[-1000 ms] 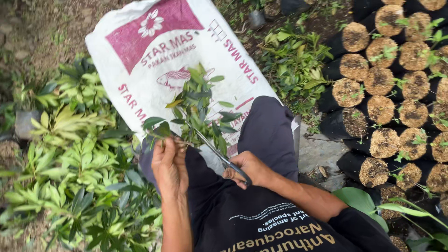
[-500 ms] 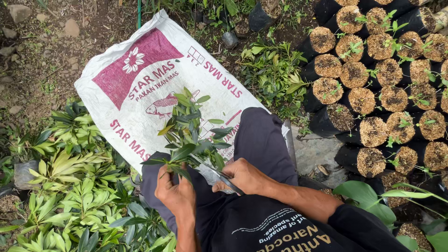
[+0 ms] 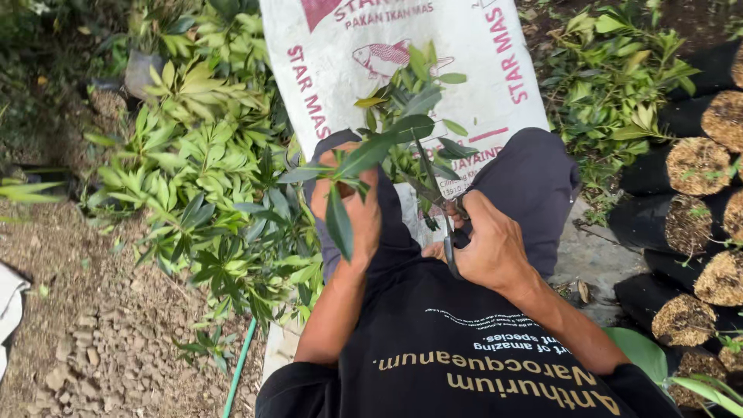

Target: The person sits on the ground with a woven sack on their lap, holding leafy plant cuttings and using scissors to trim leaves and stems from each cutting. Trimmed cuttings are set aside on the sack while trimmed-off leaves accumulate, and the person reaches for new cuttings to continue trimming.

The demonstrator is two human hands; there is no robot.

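Head view: a leafy green cutting is held upright above the lap.
Left hand: closed around the cutting's stem.
Right hand: gripped around dark-handled metal scissors, blades at the stem.
Beneath: white printed woven sack.

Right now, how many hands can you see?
2. The left hand grips a leafy sprig above the lap. The right hand, beside it, holds a thin cutting tool at the sprig's stem. No other hands show.
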